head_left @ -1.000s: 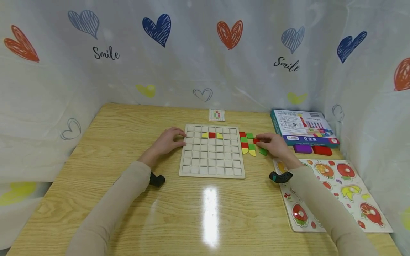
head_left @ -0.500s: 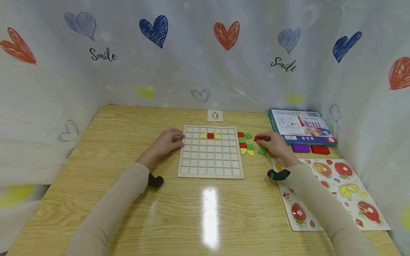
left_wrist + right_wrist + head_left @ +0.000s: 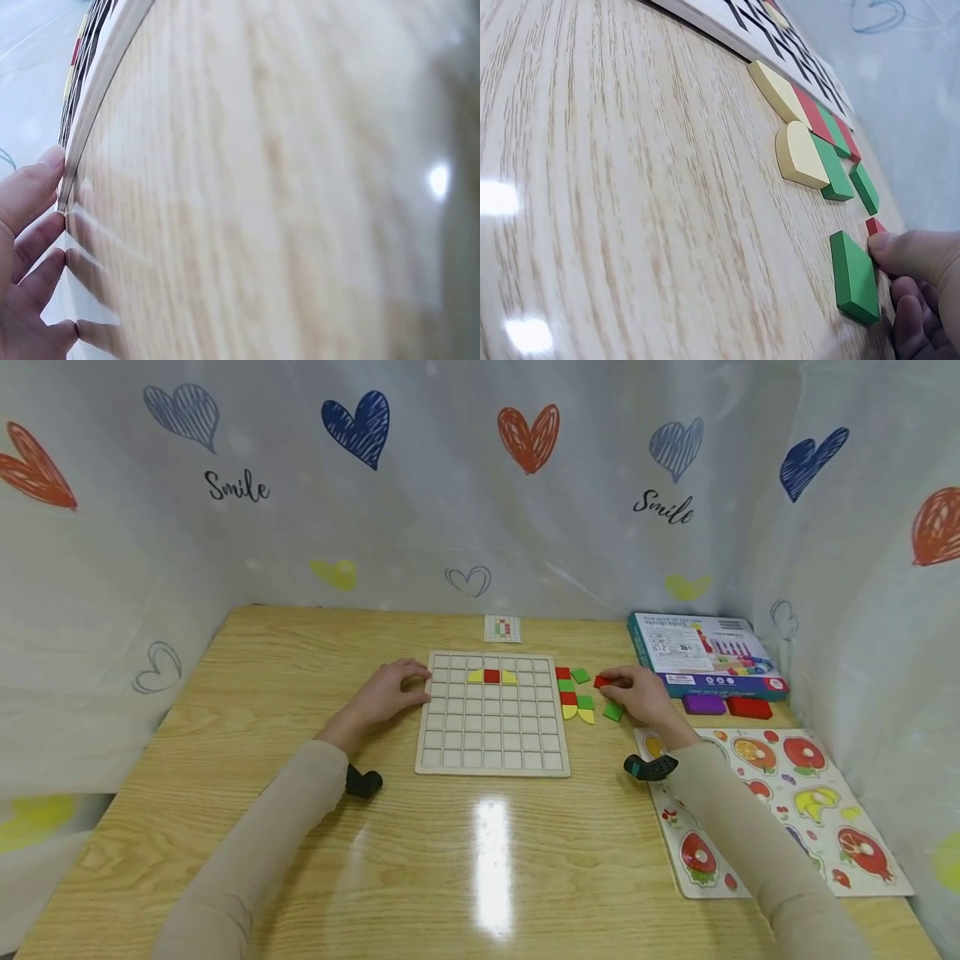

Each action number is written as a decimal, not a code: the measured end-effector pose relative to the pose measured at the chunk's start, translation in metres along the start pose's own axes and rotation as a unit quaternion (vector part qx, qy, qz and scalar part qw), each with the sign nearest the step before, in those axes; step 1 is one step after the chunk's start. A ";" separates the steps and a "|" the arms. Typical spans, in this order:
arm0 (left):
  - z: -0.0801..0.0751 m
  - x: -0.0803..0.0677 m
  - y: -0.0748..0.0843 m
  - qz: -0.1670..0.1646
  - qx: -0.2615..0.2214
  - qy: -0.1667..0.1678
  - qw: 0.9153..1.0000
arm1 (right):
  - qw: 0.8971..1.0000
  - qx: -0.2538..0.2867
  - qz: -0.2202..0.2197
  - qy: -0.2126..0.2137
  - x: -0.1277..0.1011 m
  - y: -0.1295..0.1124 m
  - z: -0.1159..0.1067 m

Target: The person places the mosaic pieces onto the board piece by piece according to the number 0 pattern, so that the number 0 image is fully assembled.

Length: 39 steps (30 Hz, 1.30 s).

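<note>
Two hands, well apart: left hand, fingers spread, touches the left edge of the board; right hand pinches a red tile off the board's right side. Green tile just beside the right hand; more red, green and yellow tiles near the board's right edge. On the board, second row from far side: red square between two yellow pieces. Card beyond; box and fruit puzzle farther right.
</note>
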<state>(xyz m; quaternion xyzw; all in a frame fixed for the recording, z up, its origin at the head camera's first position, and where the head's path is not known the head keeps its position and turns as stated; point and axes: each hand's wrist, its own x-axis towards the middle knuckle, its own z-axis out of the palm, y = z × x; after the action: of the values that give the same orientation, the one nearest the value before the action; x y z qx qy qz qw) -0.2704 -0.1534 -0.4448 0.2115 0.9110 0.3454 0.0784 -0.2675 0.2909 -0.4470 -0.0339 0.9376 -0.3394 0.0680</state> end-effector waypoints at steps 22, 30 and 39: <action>-0.002 0.000 -0.001 -0.001 -0.001 -0.009 1.000 | 0.998 -0.012 -0.027 0.049 -0.005 -0.008 0.006; -0.002 0.000 -0.002 -0.001 -0.003 -0.008 1.000 | 0.998 0.038 -0.034 0.049 -0.005 -0.034 0.012; -0.002 -0.002 0.000 -0.001 0.000 -0.009 1.000 | 0.996 0.035 -0.076 0.016 -0.010 -0.072 0.032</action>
<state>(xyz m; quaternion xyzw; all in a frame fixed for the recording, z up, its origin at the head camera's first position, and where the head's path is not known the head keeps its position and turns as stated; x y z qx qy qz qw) -0.2697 -0.1556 -0.4431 0.2140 0.9104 0.3431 0.0867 -0.2514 0.2159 -0.4242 -0.0973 0.9206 -0.3771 0.0278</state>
